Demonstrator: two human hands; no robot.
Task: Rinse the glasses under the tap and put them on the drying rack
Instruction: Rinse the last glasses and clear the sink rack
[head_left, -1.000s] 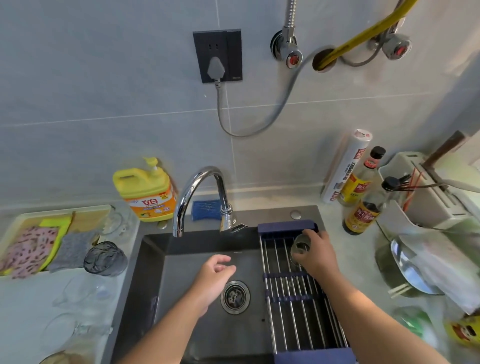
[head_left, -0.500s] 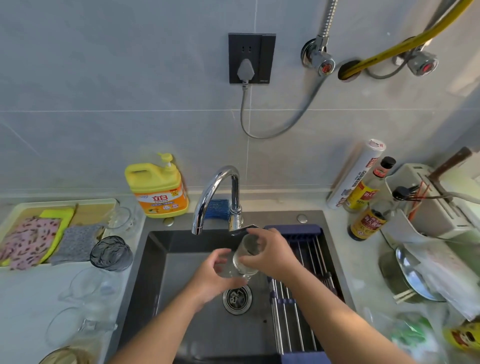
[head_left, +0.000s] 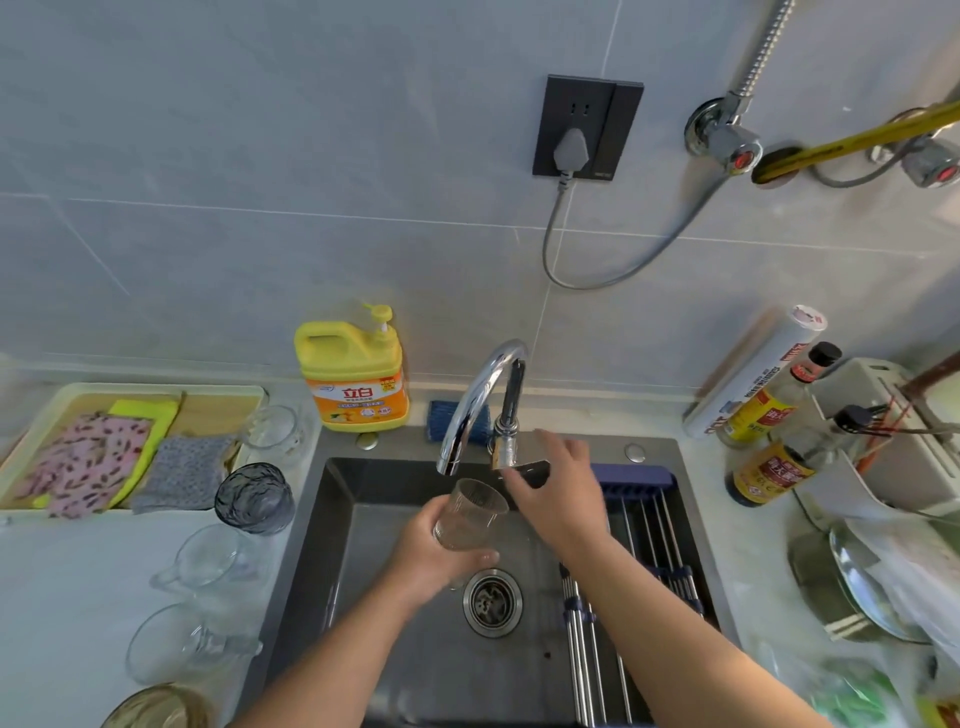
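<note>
Rinsing step for me right now. My left hand (head_left: 431, 564) is wrapped around a ribbed clear glass (head_left: 470, 514), fingers curled round the lower half. It's holding the glass a bit tilted, mouth just below the spout of the tap (head_left: 480, 395), over the sink (head_left: 415, 665). My right hand (head_left: 558, 493) has its fingers stretched out and isn't holding anything. It's sitting right at the tap's lever (head_left: 530, 470), but I honestly can't tell if it's pressing on it or just hovering over it. I don't see any water coming out, so my read is the tap isn't on yet and the rinse hasn't properly started.

Next move as I see it:
- nudge the lever open with the right hand, with the glass mouth lined up under the spout
- swirl it and tip it out
- carry it over to the drying rack (head_left: 644, 519) lying across the right side of the sink

A wet ribbed glass in one hand could get slippery, so I'd grip it firmly. A tinted glass (head_left: 254, 499) and a few clear mugs (head_left: 208, 558) are waiting on the counter (head_left: 62, 597) to the left, so probably plenty left to do.
</note>
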